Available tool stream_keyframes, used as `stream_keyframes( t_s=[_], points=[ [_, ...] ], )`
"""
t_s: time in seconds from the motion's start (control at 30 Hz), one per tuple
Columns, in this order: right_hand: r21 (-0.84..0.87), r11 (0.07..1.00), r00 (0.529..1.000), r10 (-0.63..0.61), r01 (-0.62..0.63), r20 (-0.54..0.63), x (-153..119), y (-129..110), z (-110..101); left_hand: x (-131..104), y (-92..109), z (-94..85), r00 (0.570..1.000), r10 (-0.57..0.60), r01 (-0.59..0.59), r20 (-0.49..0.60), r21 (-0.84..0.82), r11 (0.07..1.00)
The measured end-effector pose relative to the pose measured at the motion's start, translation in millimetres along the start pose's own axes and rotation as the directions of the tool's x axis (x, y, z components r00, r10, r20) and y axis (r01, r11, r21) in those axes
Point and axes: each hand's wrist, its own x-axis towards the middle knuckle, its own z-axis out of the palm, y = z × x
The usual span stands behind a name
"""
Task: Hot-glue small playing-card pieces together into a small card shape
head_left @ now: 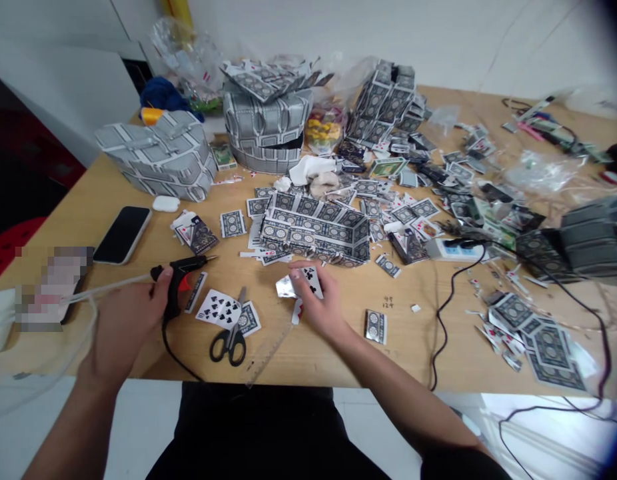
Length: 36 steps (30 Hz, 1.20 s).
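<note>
My left hand [133,313] is closed around a black and red glue gun [174,287], whose tip points right. Near the table's front middle, my right hand [318,297] holds a playing card [308,280] with black clubs; a shiny bent piece [286,287] shows at its left. Beyond that hand stands an open box made of folded cards [316,230]. Between the hands lie a ten of spades [218,310], black-handled scissors [229,343] and a clear ruler [271,353].
Woven card baskets [163,157] stand at the back left. A phone [122,235] lies at the left. Loose cards and scraps cover the back and right. Black cables [441,313] run from a white power strip [453,250] over the right side.
</note>
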Motion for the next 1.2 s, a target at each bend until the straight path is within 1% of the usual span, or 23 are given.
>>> stream_keyframes(
  t_s=[0.03, 0.07, 0.1, 0.13, 0.17, 0.2, 0.23, 0.27, 0.33, 0.4, 0.5, 0.57, 0.6, 0.67, 0.77, 0.93, 1.0, 1.1, 1.2],
  points=[
    [-0.012, 1.000, 1.000, -0.010, 0.010, 0.009, -1, 0, 0, -6, 0, -1.3, 0.998, 0.024, -0.021, -0.060, 0.045, 0.999],
    [-0.027, 0.999, 1.000, -0.018, 0.018, 0.018, -2, -1, -1, -12, 1, -2.2, 0.991, 0.047, -0.043, -0.121, 0.038, 0.998],
    [-0.041, 0.999, 0.999, -0.022, 0.023, 0.028, -3, -2, -1, -19, 3, -2.5, 0.980, 0.089, -0.095, -0.177, -0.026, 0.995],
    [-0.049, 0.998, 0.999, -0.023, 0.025, 0.040, -4, -4, -1, -26, 7, -2.2, 0.971, 0.113, -0.143, -0.212, -0.134, 0.981],
    [-0.049, 0.999, 0.998, -0.021, 0.024, 0.055, -4, -6, -1, -34, 13, -1.0, 0.967, 0.119, -0.180, -0.226, -0.275, 0.944],
    [-0.041, 0.999, 0.997, -0.014, 0.017, 0.073, -5, -8, -1, -42, 20, 0.8, 0.968, 0.124, -0.208, -0.220, -0.417, 0.885],
    [-0.027, 1.000, 0.996, 0.000, 0.002, 0.093, -5, -10, -1, -49, 29, 3.2, 0.973, 0.153, -0.225, -0.174, -0.554, 0.802],
    [-0.009, 1.000, 0.993, 0.020, -0.019, 0.114, -5, -12, -1, -57, 39, 6.0, 0.977, 0.186, -0.209, -0.108, -0.683, 0.700],
    [0.031, 0.997, 0.987, 0.062, -0.068, 0.149, -5, -15, -1, -68, 61, 12.0, 0.951, 0.308, -0.158, 0.011, -0.841, 0.518],
    [0.068, 0.993, 0.983, 0.080, -0.092, 0.168, -5, -17, -2, -75, 80, 18.5, 0.914, 0.396, -0.074, 0.087, -0.925, 0.372],
    [0.127, 0.987, 0.978, 0.069, -0.095, 0.198, -4, -20, -3, -76, 98, 29.2, 0.882, 0.454, 0.065, 0.129, -0.986, 0.155],
    [0.161, 0.981, 0.968, 0.064, -0.105, 0.243, -2, -22, -4, -74, 102, 35.6, 0.858, 0.490, 0.134, 0.151, -0.988, 0.070],
    [0.170, 0.979, 0.960, 0.065, -0.114, 0.272, -1, -22, -4, -72, 103, 38.0, 0.842, 0.514, 0.160, 0.162, -0.986, 0.048],
    [0.177, 0.976, 0.940, 0.064, -0.130, 0.335, 0, -23, -4, -69, 101, 40.8, 0.800, 0.573, 0.193, 0.178, -0.980, 0.035],
    [0.181, 0.973, 0.917, 0.065, -0.146, 0.394, 2, -22, -3, -66, 98, 40.2, 0.738, 0.646, 0.199, 0.197, -0.977, 0.070],
    [0.165, 0.974, 0.905, 0.074, -0.156, 0.419, 2, -18, -3, -66, 95, 33.2, 0.681, 0.702, 0.144, 0.209, -0.978, 0.153],
    [0.169, 0.974, 0.902, 0.064, -0.149, 0.426, 1, -18, -3, -68, 97, 30.2, 0.683, 0.699, 0.122, 0.213, -0.976, 0.178],
    [0.169, 0.974, 0.895, 0.060, -0.149, 0.443, -1, -19, -1, -71, 102, 27.8, 0.711, 0.672, 0.083, 0.205, -0.974, 0.209],
    [0.172, 0.974, 0.894, 0.056, -0.146, 0.445, -3, -20, 1, -74, 107, 28.9, 0.715, 0.668, 0.061, 0.205, -0.971, 0.233]
  ],
)
